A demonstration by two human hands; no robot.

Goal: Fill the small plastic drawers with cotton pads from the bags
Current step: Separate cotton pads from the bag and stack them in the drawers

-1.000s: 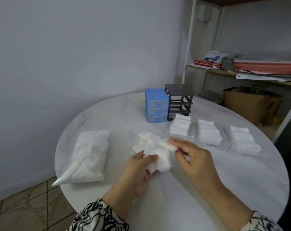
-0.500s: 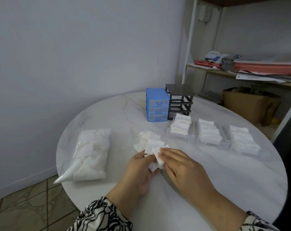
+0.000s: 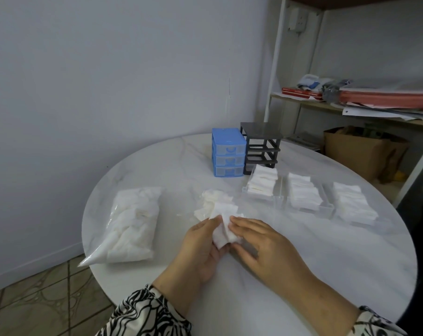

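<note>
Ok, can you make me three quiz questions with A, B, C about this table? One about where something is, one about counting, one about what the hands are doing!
1. Where is the full bag of pads?
A. on the shelf
B. on the table's left side
C. inside the black frame

2. How many clear drawers of pads lie on the table?
A. one
B. three
C. five

3. What are the hands doing?
A. both holding cotton pads
B. opening the blue box
C. resting flat, empty

Answers:
1. B, it lies near the table's left edge.
2. B, one, two, three in a row.
3. A, left hand and right hand hold the bunch between them.
</note>
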